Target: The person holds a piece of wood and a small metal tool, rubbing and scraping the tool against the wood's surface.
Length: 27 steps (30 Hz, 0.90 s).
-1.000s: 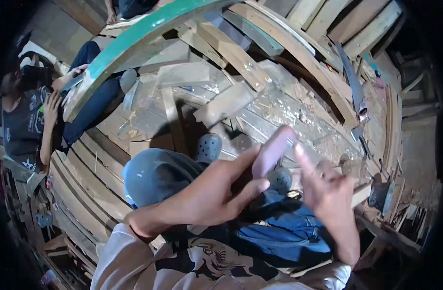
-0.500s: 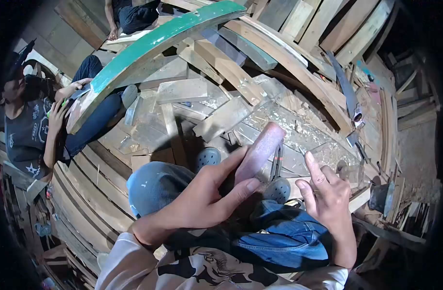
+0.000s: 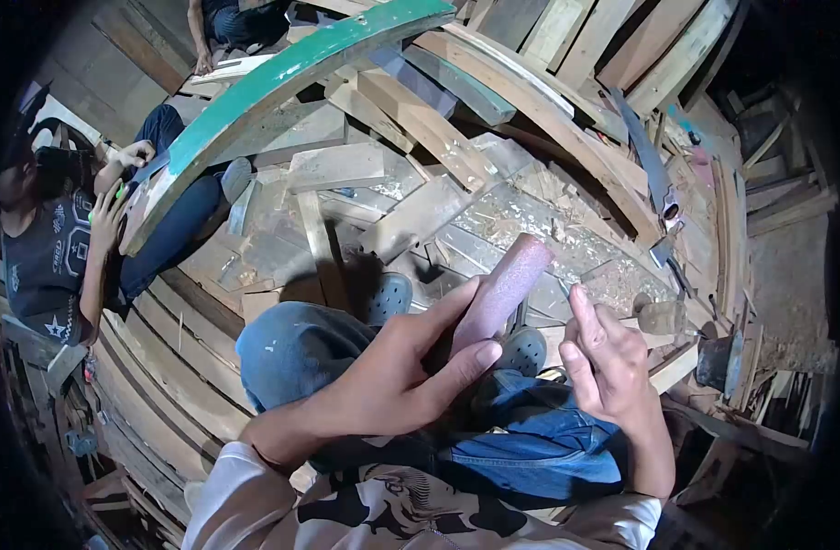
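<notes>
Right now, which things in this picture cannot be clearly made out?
All in the head view:
Pinkish block: lower end hidden by the left hand.
Thin piece by the right hand: too small to identify.
Person at the top: head cut off by the picture's upper edge.

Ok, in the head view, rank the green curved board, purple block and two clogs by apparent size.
1. Green curved board
2. Purple block, held in the left hand
3. Upper clog and lower clog: too alike to rank
</notes>
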Available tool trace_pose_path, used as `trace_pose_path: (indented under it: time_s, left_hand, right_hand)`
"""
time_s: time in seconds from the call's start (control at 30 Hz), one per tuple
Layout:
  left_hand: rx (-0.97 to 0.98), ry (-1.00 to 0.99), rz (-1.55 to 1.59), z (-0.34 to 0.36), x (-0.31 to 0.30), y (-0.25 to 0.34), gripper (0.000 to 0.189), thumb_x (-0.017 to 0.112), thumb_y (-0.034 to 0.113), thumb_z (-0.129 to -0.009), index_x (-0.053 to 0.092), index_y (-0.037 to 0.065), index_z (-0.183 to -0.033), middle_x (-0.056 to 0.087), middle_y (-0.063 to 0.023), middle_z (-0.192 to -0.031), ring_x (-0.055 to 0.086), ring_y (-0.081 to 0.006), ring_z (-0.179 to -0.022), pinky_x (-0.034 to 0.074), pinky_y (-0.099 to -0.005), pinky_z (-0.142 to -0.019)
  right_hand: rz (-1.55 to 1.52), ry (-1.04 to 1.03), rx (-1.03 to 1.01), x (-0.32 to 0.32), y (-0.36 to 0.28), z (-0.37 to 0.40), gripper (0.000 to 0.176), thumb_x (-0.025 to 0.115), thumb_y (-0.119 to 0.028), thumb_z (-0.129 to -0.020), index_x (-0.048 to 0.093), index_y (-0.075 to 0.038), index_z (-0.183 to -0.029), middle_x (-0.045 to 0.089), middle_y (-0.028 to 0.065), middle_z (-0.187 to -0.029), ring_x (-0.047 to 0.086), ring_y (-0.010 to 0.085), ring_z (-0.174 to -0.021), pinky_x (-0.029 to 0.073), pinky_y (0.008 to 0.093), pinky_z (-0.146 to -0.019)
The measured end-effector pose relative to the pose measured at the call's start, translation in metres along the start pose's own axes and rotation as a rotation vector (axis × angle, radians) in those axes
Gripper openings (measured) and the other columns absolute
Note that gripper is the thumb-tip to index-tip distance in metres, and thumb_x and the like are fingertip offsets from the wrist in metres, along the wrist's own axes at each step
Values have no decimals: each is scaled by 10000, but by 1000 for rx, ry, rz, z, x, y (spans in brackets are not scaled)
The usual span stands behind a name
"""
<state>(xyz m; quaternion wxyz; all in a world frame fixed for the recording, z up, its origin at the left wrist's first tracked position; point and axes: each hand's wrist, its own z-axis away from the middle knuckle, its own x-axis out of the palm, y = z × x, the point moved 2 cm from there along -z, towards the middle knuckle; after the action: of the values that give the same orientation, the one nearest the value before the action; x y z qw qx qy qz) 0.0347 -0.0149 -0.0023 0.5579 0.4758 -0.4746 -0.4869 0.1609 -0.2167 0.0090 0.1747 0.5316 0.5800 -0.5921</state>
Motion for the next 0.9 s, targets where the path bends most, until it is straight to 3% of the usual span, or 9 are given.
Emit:
trace_pose_path:
  time_s: [0.17, 0.27, 0.33, 0.47, 0.63, 0.67, 0.73, 0.87, 0.9]
  left_hand:
    - [24, -6, 0, -2, 1, -1, 610, 607, 210, -992, 337, -28, -1485, 624, -32, -829, 522, -53, -623, 423, -231, -579]
    - [-59, -51, 33, -1, 1, 2, 617, 609, 198, -989, 330, -26, -1491, 627, -49, -845, 522, -55, -636, 431, -235, -599]
    - [-80, -44, 26, -1, 1, 1, 585, 621, 133, -967, 354, -20, -1465, 608, -104, -824, 525, -82, -700, 470, -275, -643]
    - [-13, -33, 0, -1, 1, -2, 594, 622, 142, -966, 347, -21, -1466, 615, -114, -828, 545, -88, -701, 473, -274, -649]
    - [-11, -48, -3, -1, 0, -3, 612, 629, 145, -962, 334, -34, -1468, 655, -188, -984, 588, -128, -870, 491, -304, -782]
    - [-11, -48, -2, -1, 0, -2, 612, 629, 145, -962, 334, -34, -1468, 655, -188, -984, 588, -128, -870, 491, -304, -782]
    - [-13, -59, -1, 0, 0, -1, 624, 603, 131, -980, 302, -26, -1503, 613, -45, -835, 526, -67, -721, 450, -252, -692]
    - [123, -16, -48, -1, 1, -7, 625, 602, 131, -981, 299, -32, -1502, 611, -49, -834, 520, -66, -723, 449, -255, -699]
    - [63, -35, -44, -1, -1, -3, 623, 618, 140, -970, 313, -41, -1482, 627, -119, -880, 553, -101, -770, 470, -281, -727]
  right_hand:
    - [-187, -8, -31, 4, 3, 0, 558, 592, 10, -885, 462, 39, -1428, 558, 137, -776, 572, 247, -602, 491, 352, -563]
    - [-246, -15, -63, 5, 4, -1, 566, 552, 17, -913, 405, 51, -1459, 585, 131, -804, 586, 230, -635, 500, 344, -595]
    - [-352, -29, -30, 8, 4, 0, 573, 531, 13, -930, 372, 46, -1480, 598, 134, -825, 588, 214, -636, 498, 330, -604]
    - [-489, -138, 109, 9, -2, -1, 569, 484, 19, -953, 335, 37, -1502, 623, 141, -880, 592, 177, -627, 504, 302, -621]
    - [-545, -174, 134, 11, 1, 1, 509, 435, -48, -1016, 325, 25, -1508, 639, 164, -944, 629, 160, -660, 531, 281, -590]
    - [-545, -175, 135, 11, 1, 1, 509, 435, -48, -1016, 325, 25, -1508, 639, 164, -944, 629, 160, -660, 531, 281, -590]
    - [-578, -163, 135, 11, 0, 1, 500, 433, -65, -1025, 328, 27, -1505, 639, 165, -946, 629, 160, -660, 531, 280, -583]
    - [-587, -166, 128, 11, 0, -1, 499, 432, -76, -1031, 324, 30, -1506, 640, 158, -932, 631, 155, -656, 532, 275, -583]
    - [-582, -168, 134, 11, 0, -1, 504, 430, -78, -1032, 315, 31, -1510, 640, 155, -913, 630, 155, -646, 530, 275, -580]
